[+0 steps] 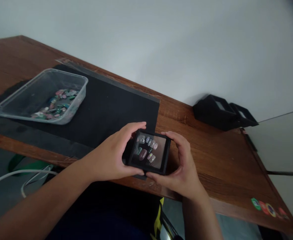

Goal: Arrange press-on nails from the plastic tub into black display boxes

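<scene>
Between my hands is a small square black box [162,154] with a clear window, tilted toward me near the front edge of the table. Several press-on nails [143,154] show through the window, in silver, green and brownish purple. My left hand [109,156] grips the left side of the box, thumb at the near edge and fingers at the far edge. The right side is gripped by my right hand [185,166] in the same way. The fingers partly hide the box's edges.
A clear plastic tub [83,81] holding many loose nails [58,108] stands on a black mat [111,106] at left. Black open bins [215,111] stand against the wall at the back right. Round stickers [270,210] mark the wooden table [218,156]. White cables [19,171] hang below its front edge.
</scene>
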`<state>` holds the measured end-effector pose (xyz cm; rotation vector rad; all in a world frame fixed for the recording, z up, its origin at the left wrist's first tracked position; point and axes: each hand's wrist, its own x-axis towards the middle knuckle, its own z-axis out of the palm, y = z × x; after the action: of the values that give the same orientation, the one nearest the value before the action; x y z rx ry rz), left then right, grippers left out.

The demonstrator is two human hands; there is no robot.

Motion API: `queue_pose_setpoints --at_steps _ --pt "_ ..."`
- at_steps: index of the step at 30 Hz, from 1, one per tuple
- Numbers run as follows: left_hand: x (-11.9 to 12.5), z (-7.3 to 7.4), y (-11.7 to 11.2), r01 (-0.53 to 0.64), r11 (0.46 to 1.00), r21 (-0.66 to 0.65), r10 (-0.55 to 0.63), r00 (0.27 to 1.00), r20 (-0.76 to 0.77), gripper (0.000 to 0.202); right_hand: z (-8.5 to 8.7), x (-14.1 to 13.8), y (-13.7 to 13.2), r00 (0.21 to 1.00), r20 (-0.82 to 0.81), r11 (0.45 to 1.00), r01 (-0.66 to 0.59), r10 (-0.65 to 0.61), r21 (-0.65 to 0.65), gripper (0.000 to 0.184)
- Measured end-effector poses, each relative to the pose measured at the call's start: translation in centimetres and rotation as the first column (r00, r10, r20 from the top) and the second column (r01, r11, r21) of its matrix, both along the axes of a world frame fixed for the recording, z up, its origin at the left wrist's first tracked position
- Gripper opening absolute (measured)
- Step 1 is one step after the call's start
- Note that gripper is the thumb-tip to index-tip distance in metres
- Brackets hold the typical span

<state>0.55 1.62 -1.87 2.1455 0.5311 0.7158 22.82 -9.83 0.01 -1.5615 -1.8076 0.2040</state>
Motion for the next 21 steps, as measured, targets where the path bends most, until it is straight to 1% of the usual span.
queue_pose_setpoints --at_steps 2,5,8,10,12,13,14,15,16,18,19,21 --pt "-0.2 -0.1 0.0 0.008 1.0 -0.027 -0.008 1.0 0.022 0.117 0.2 -0.2 -0.1 1.0 0.025 1.0 0.001 -0.002 0.024 0.099" --pt "-0.6 -0.3 0.1 0.035 0.994 -0.106 -0.024 0.994 0.105 0.126 0.3 -0.5 -0.3 1.0 0.019 0.999 0.011 -0.012 0.048 0.098" --pt "-0.9 -0.4 0.3 0.084 0.983 -0.163 -0.059 0.987 0.149 0.128 0.1 -0.7 -0.4 1.0 0.009 0.998 0.021 -0.022 0.057 0.098" --pt "-0.9 -0.4 0.5 0.119 0.978 -0.172 -0.092 0.983 0.156 0.122 0.0 -0.8 -0.4 1.0 0.01 0.998 0.026 -0.026 0.057 0.098" --pt "-0.9 -0.4 0.5 0.134 0.975 -0.177 -0.099 0.976 0.195 0.105 0.0 -0.8 -0.5 0.999 0.004 0.998 0.033 -0.033 0.06 0.098" --pt "-0.8 -0.5 0.6 0.124 0.974 -0.187 -0.082 0.973 0.218 0.096 0.0 -0.9 -0.5 0.999 0.005 0.997 0.037 -0.038 0.066 0.098" --pt "-0.6 -0.6 0.6 0.096 0.974 -0.207 -0.047 0.972 0.229 0.087 0.0 -0.9 -0.6 0.999 0.011 0.996 0.04 -0.041 0.074 0.097" --pt "-0.5 -0.8 0.6 0.042 0.971 -0.234 0.012 0.974 0.227 0.08 0.1 -0.9 -0.6 0.999 0.021 0.996 0.042 -0.044 0.084 0.098" --pt "-0.3 -1.0 0.6 -0.029 0.964 -0.265 0.088 0.973 0.213 0.073 0.2 -0.9 -0.7 0.998 0.032 0.994 0.045 -0.049 0.098 0.098" --pt "0.1 -1.5 0.8 -0.191 0.929 -0.316 0.255 0.952 0.172 0.06 0.4 -0.9 -0.8 0.997 0.038 0.99 0.061 -0.066 0.13 0.098" --pt "0.2 -1.7 0.9 -0.249 0.91 -0.332 0.316 0.935 0.163 0.056 0.6 -0.9 -0.9 0.997 0.031 0.987 0.071 -0.076 0.147 0.098" --pt "0.5 -2.0 1.1 -0.322 0.887 -0.331 0.39 0.907 0.161 0.055 1.0 -0.8 -1.2 0.996 0.009 0.98 0.09 -0.093 0.18 0.098"
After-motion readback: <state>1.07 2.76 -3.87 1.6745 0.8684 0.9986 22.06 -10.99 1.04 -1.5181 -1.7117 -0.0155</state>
